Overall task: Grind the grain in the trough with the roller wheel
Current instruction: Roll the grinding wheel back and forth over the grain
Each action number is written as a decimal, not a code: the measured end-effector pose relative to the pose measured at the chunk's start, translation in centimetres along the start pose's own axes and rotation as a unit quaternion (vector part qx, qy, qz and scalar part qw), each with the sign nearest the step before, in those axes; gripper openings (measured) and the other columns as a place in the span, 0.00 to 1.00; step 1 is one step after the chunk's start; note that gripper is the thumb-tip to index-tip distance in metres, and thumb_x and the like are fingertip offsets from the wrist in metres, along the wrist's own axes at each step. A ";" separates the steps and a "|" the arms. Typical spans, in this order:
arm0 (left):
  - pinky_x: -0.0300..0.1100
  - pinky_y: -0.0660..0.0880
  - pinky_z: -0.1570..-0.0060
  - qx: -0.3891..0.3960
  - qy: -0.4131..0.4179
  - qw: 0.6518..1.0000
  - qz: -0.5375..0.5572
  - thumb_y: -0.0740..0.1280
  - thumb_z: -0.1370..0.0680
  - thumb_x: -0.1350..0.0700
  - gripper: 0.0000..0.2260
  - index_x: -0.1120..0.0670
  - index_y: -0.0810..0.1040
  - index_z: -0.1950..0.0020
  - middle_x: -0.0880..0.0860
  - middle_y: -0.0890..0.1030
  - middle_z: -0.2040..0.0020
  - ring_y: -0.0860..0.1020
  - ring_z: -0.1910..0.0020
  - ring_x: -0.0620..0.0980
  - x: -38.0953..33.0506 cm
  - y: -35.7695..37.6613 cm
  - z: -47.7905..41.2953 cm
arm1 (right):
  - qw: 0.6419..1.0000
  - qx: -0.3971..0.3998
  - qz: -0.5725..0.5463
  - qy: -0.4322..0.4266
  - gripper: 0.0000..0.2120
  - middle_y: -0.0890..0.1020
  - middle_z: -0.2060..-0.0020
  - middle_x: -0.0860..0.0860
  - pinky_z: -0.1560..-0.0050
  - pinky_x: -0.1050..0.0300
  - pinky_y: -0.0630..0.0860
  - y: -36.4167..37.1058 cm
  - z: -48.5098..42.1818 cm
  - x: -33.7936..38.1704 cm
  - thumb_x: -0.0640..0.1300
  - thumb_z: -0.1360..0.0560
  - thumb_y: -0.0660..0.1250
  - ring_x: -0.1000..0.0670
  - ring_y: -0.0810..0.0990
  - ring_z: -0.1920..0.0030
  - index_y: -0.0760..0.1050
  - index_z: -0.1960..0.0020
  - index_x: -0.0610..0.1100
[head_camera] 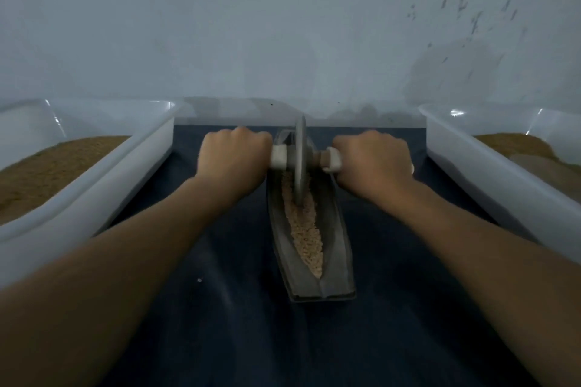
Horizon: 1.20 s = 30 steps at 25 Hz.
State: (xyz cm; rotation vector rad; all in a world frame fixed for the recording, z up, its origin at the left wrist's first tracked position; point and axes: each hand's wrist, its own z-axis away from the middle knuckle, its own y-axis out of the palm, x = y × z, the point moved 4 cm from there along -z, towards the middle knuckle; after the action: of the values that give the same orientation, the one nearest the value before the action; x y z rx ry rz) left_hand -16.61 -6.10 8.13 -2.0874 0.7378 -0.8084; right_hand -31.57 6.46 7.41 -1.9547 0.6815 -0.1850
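Across the whole upper half of the frame we see a pale wall (pixel 251 25), marked with dark flecks toward the upper right. Below it, filling the lower middle of the frame, is the bench (pixel 201 324), its top dark blue with the look of cloth. Two white plastic tubs flank it. The left tub (pixel 103 179) runs along the left edge and the right tub (pixel 465 173) along the right edge, and each holds a bed of brown meal (pixel 47 173). Two bare forearms (pixel 125 261) reach in from the lower corners and converge toward the centre. Between them, lying lengthwise on the bench in the middle of the frame, we find the grey boat-shaped trough (pixel 339 254), its near end pointing to the bottom edge and its far end close to the foot of the wall. The left hand (pixel 234 157) sits just left of the trough and the right hand (pixel 372 157) just right of it, both at its far part. Each has its fingers curled tightly around one end of the axle handle. The roller wheel (pixel 300 154) stands upright on edge between the two hands, its lower rim sunk into the trough's channel. The grain (pixel 306 232), pale tan, lies in a narrow strip along that channel, from under the wheel down to the near tip. White collars (pixel 278 158) on the handle show beside the wheel on either side.
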 end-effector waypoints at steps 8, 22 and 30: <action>0.35 0.47 0.71 -0.135 0.101 0.985 0.041 0.70 0.40 0.58 0.20 0.50 0.58 0.62 0.48 0.60 0.73 0.57 0.78 0.51 -0.2 -2.1 6.3 | 0.988 -0.138 0.009 -0.062 0.13 0.63 0.73 0.55 0.70 0.64 0.47 -1.4 6.9 -1.2 0.54 0.37 0.63 0.47 0.63 0.75 0.58 0.62 0.56; 0.36 0.46 0.70 -0.117 0.090 0.988 0.050 0.66 0.35 0.51 0.15 0.47 0.57 0.63 0.46 0.62 0.74 0.59 0.78 0.51 1.4 -0.7 6.3 | 0.984 -0.145 -0.024 -0.099 0.13 0.60 0.73 0.57 0.73 0.64 0.53 -1.9 6.9 -1.1 0.51 0.36 0.63 0.49 0.63 0.75 0.58 0.62 0.55; 0.47 0.69 0.61 0.074 -0.020 0.997 0.018 0.66 0.23 0.53 0.07 0.51 0.79 0.46 0.55 0.79 0.51 0.80 0.53 0.59 0.8 0.7 -2.9 | 0.995 0.084 -0.032 0.031 0.03 0.80 0.57 0.50 0.60 0.54 0.70 0.2 -3.1 -0.4 0.48 0.25 0.68 0.44 0.78 0.56 0.77 0.52 0.52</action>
State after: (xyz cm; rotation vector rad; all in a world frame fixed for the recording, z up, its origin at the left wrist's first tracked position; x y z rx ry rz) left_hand -18.42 -8.40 9.28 -1.9469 0.6715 -0.7754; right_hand -33.21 4.17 8.74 -1.8161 0.6232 -0.3330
